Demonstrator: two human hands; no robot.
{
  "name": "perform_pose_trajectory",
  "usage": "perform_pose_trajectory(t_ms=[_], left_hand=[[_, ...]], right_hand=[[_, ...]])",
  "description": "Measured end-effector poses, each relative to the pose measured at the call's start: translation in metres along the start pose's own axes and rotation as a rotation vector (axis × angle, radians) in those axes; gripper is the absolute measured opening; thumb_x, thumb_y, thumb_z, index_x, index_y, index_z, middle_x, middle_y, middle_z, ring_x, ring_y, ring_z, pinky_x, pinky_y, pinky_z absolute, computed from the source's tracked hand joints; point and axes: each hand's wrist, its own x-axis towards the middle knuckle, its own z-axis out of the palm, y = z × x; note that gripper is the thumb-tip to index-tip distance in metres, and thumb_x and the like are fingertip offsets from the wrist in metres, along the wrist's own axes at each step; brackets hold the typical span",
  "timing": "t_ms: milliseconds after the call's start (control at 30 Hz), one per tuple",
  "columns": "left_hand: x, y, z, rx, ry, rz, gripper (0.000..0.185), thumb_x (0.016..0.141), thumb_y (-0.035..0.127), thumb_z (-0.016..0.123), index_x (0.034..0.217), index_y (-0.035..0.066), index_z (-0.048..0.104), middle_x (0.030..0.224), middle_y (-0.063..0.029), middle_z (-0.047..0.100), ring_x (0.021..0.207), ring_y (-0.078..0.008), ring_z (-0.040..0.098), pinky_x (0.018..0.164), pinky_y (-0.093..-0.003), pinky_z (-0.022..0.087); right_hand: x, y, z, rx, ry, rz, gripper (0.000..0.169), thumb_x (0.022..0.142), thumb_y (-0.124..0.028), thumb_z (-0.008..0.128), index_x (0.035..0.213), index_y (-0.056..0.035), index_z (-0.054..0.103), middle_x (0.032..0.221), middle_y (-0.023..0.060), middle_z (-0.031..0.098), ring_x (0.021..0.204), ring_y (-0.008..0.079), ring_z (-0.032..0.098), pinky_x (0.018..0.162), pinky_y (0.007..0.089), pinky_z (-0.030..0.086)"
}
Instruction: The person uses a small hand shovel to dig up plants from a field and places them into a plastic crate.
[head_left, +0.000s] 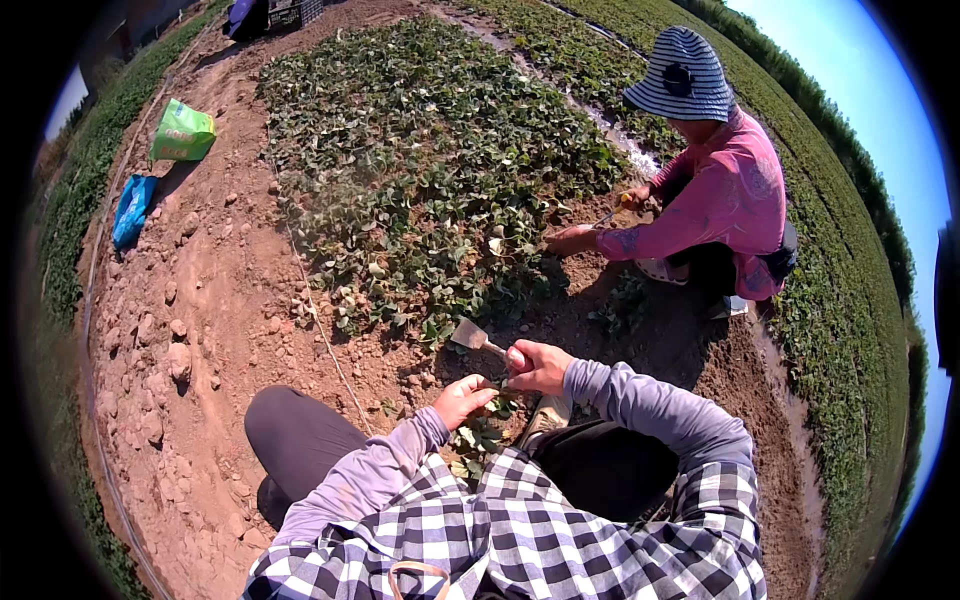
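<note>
My right hand (541, 367) grips the handle of a small hand spade with a flat metal blade (469, 334), which points left over the loose soil. Just beside it, my left hand (463, 400) has thumb and fingers pinched together on what looks like part of a green leafy plant (501, 407). The fingertips of both hands nearly meet, and the pinched part is mostly hidden. More cut or loose leafy plants (474, 442) lie on the ground between my legs. Ahead of the blade begins a bed of low leafy plants (420, 195).
At right a person in a pink top (720, 187) crouches, working the bed's edge with a yellow-handled tool (622, 201). A string (319, 319) runs along the bed's left side. Beyond it lie clods (178, 361), a green bag (182, 133) and a blue bag (133, 211).
</note>
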Motion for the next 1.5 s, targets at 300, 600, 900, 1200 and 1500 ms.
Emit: perform_pose_trajectory(t_ms=[300,600,900,1200,1500], left_hand=[[-0.014,-0.001,-0.01,0.482,0.235,0.333,0.015,0.086,0.018,0.055,0.089,0.004,0.051,0.079,-0.0013,0.054,0.072,-0.0093,0.05,0.064,-0.0258,0.043],[-0.036,0.022,0.019,0.621,0.361,0.546,0.04,0.078,0.005,0.06,0.115,0.005,0.045,0.094,-0.0087,0.053,0.087,-0.0165,0.056,0.072,-0.0274,0.048],[-0.032,0.018,0.001,1.121,0.325,0.499,0.027,0.068,0.009,0.06,0.094,0.007,0.062,0.08,-0.0092,0.057,0.072,-0.0237,0.058,0.066,-0.0302,0.047],[-0.019,0.01,0.004,0.408,0.052,0.17,0.028,0.078,0.01,0.065,0.102,0.002,0.055,0.097,-0.0024,0.057,0.087,-0.0074,0.054,0.074,-0.0234,0.046],[-0.01,-0.003,0.006,0.748,0.219,0.368,0.018,0.078,0.017,0.064,0.084,0.003,0.055,0.068,0.0005,0.054,0.063,-0.0073,0.049,0.058,-0.024,0.042]], right_hand=[[-0.004,-0.032,0.07,0.274,0.319,0.021,0.027,0.066,-0.001,0.066,0.085,-0.0052,0.048,0.074,-0.0034,0.044,0.068,0.0067,0.041,0.064,0.0222,0.041],[-0.016,-0.015,0.099,0.648,0.555,0.05,0.028,0.065,0.005,0.059,0.09,-0.0023,0.05,0.079,-0.0007,0.049,0.07,0.008,0.047,0.064,0.0235,0.044],[-0.009,0.008,0.1,0.252,0.655,-0.045,0.03,0.064,-0.001,0.058,0.093,-0.0022,0.051,0.077,0.0032,0.051,0.073,0.0096,0.048,0.07,0.0228,0.043],[-0.019,0.005,0.1,0.358,0.636,-0.062,0.027,0.068,-0.003,0.06,0.092,-0.0026,0.049,0.076,0.0047,0.052,0.073,0.0104,0.05,0.069,0.0247,0.044],[-0.022,0.008,0.101,0.412,0.675,-0.061,0.022,0.068,0.002,0.059,0.087,-0.0032,0.049,0.076,0.0012,0.053,0.072,0.0093,0.051,0.068,0.0238,0.044]])
